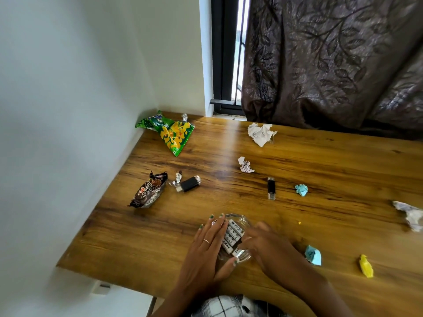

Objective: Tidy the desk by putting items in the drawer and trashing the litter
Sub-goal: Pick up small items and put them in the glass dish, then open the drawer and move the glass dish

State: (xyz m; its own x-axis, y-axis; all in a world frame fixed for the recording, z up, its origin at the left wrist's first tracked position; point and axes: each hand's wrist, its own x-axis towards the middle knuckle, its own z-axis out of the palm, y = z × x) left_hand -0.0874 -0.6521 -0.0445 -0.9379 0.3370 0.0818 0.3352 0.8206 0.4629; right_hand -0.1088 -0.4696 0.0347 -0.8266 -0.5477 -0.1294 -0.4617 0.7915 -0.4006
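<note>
Head view looks down on a wooden table (320, 161) pushed into a corner, and it's pretty messy. Far left there's a brown biscuit wrapper (148, 191), with a green and yellow snack bag (170, 132) behind it near the wall. Just right of the brown wrapper sits a scrap of foil (176, 178) touching a black USB stick (189, 184).

At the near edge, a glass bowl (240, 219) holds a row of white batteries (232, 235). The left hand (207, 245) lies against the bowl's left side, fingers straight and together, thumb along the front rim, so that grip is flat, not curled. The right hand (266, 242) covers the bowl's right side; it's blurry, so I can't tell its grip.

Further back are two crumpled white papers (261, 133) (245, 165), then a second USB stick (271, 188) and a small blue paper ball (301, 189). Right of the hands: another blue ball (313, 255), a yellow one (366, 266), and crumpled paper at the edge (409, 215).
</note>
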